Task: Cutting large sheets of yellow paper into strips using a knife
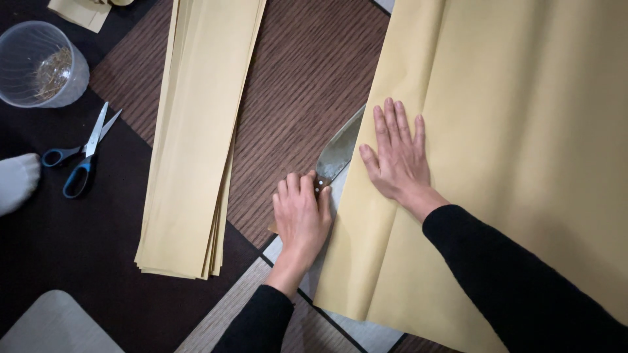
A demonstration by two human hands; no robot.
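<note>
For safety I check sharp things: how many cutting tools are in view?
2. A steel knife with a wooden handle is in the left hand, beside the folded yellow paper sheet. Blue-handled scissors lie at the left. Others may be hidden.

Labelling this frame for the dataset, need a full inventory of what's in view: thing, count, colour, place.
paper sheet: 1, tan, large, folded, right side of floor
paper strips: 1 stack, tan, long, left of centre
knife: 1, grey blade, wooden handle, blade running under the sheet's folded edge
scissors: 1, blue handles, left, on dark floor
cup: 1, clear plastic, something thin and pale inside, top left
paper scrap: 1, tan, top edge
sock: 1, white, left edge
pad: 1, grey, bottom left
left hand: black sleeve, gripping knife handle
right hand: black sleeve, flat on paper sheet
</note>
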